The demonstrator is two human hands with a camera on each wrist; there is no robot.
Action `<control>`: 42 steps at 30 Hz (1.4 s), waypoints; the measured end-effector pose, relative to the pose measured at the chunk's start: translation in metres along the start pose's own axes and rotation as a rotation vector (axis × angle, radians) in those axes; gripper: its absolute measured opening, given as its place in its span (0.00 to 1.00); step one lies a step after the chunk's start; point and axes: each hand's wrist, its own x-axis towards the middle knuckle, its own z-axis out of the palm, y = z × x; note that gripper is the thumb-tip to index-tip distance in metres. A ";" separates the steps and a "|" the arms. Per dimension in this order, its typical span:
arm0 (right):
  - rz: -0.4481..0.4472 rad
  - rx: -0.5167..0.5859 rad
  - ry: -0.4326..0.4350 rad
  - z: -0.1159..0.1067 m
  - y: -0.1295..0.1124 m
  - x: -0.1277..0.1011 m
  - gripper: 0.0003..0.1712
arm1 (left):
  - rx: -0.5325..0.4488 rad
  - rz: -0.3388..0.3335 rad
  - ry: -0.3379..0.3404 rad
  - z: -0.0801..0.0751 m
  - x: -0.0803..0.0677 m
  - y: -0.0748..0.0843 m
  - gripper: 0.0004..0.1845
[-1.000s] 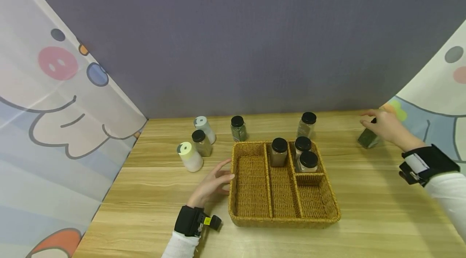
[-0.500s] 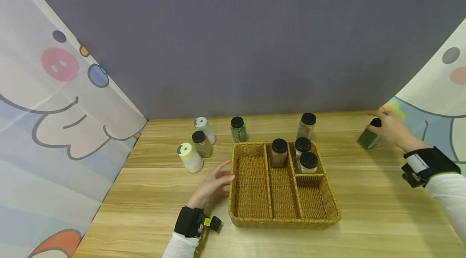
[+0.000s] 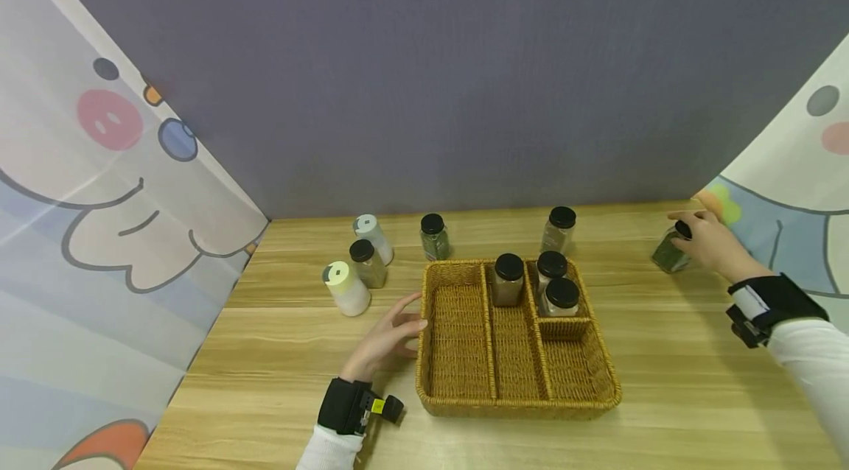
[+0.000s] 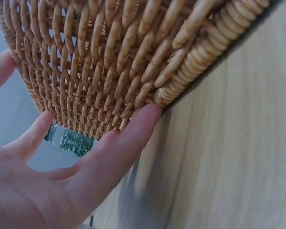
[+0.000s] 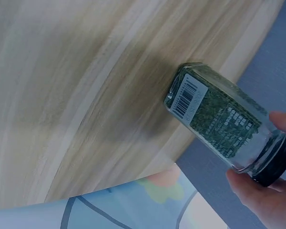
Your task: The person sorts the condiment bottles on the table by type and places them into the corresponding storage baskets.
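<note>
At the far right of the tabletop (image 3: 663, 352), the right hand (image 3: 710, 243) grips a green-herb jar (image 3: 668, 253) by its black cap, the fingers (image 5: 257, 198) curled round the cap and neck. The jar is tilted, its base on or just above the wood near the table's right edge, beside the cartoon-printed curtain (image 3: 789, 183); the right wrist view shows its barcode label and dark green contents. The left hand (image 3: 388, 336) rests on the tabletop just left of the woven basket (image 3: 458, 400), its fingers (image 4: 119, 152) straight and spread, the tips touching the basket's left wall and holding nothing. The basket sits in the middle of the tabletop and has long compartments on the left and smaller ones on the right. A black-capped jar (image 3: 508, 278) stands at the far end of the middle long compartment, and two more black-capped jars (image 3: 557, 284) stand close together in the far right compartment. Outside the basket, just beyond its far rim, stand a small green jar (image 3: 434, 236) and a pale jar (image 3: 558, 228). Further left stands a group of three: two white-capped bottles (image 3: 345, 286) and between them a dark-capped jar (image 3: 366, 261). A grey wall (image 3: 424, 72) backs the scene.
</note>
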 end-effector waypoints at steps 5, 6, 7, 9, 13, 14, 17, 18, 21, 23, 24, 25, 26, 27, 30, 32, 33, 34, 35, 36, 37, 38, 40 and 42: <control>0.000 -0.022 0.017 -0.002 -0.006 -0.001 0.24 | -0.004 0.034 -0.028 -0.003 0.001 -0.005 0.37; -0.001 -0.027 0.020 -0.002 -0.007 0.000 0.23 | -0.002 0.031 -0.025 -0.004 0.001 -0.006 0.37; -0.003 -0.033 0.021 -0.003 -0.007 0.000 0.22 | 0.001 0.029 -0.025 -0.005 0.002 -0.007 0.37; -0.003 -0.042 0.012 -0.004 -0.008 0.001 0.22 | 0.008 0.024 -0.013 -0.007 0.003 -0.009 0.36; -0.008 -0.053 0.009 -0.005 -0.009 0.004 0.20 | 0.012 0.012 -0.002 -0.007 0.003 -0.008 0.36; -0.011 -0.056 0.012 -0.005 -0.009 0.004 0.20 | 0.010 0.018 -0.002 -0.007 0.002 -0.007 0.37; -0.017 -0.061 0.020 -0.005 -0.009 0.006 0.20 | 0.008 0.020 -0.004 -0.005 -0.001 -0.003 0.37; -0.020 -0.060 0.024 -0.005 -0.009 0.006 0.20 | 0.006 0.021 -0.003 -0.004 -0.002 -0.001 0.37; -0.025 -0.063 0.026 -0.004 -0.007 0.005 0.19 | 0.000 -0.010 0.010 -0.003 -0.001 -0.001 0.37; -0.023 -0.061 0.023 -0.004 -0.007 0.003 0.19 | -0.014 -0.023 0.015 -0.002 0.000 -0.001 0.37; -0.022 -0.060 0.021 -0.004 -0.007 0.002 0.19 | -0.015 -0.024 0.014 -0.002 0.000 -0.001 0.37; -0.021 -0.061 0.018 -0.004 -0.007 0.001 0.19 | -0.014 -0.025 0.012 -0.002 0.001 -0.001 0.37; -0.020 -0.061 0.018 -0.004 -0.008 0.000 0.19 | -0.015 -0.025 0.010 -0.001 0.001 0.000 0.37; -0.019 -0.061 0.018 -0.004 -0.009 0.000 0.19 | -0.014 -0.024 0.008 -0.001 0.001 0.000 0.37; -0.024 -0.065 0.021 -0.005 -0.010 -0.002 0.19 | -0.018 -0.017 0.004 0.001 0.000 0.002 0.36; -0.033 -0.068 0.032 -0.005 -0.010 -0.002 0.19 | -0.017 -0.017 0.003 0.001 0.000 0.002 0.36; -0.042 -0.068 0.043 -0.005 -0.010 -0.002 0.19 | -0.016 -0.017 0.003 0.001 0.000 0.002 0.35; -0.051 -0.065 0.056 -0.006 -0.010 -0.003 0.19 | -0.016 -0.019 0.003 0.001 0.001 0.002 0.35; -0.060 -0.061 0.069 -0.007 -0.010 -0.003 0.19 | -0.015 -0.020 0.004 0.001 0.001 0.002 0.35; -0.075 -0.058 0.089 -0.008 -0.010 -0.003 0.18 | -0.016 -0.019 0.005 0.001 0.001 0.002 0.35; -0.088 -0.055 0.105 -0.009 -0.010 -0.004 0.18 | -0.019 -0.020 0.006 0.001 0.001 0.002 0.35; -0.102 -0.051 0.121 -0.010 -0.011 -0.004 0.17 | -0.023 -0.022 0.007 0.001 0.001 0.001 0.35; -0.122 -0.047 0.142 -0.012 -0.013 -0.005 0.17 | -0.030 -0.019 0.008 0.001 0.001 0.001 0.36; -0.141 -0.053 0.159 -0.015 -0.017 -0.007 0.16 | -0.036 -0.013 0.004 0.000 0.001 0.000 0.37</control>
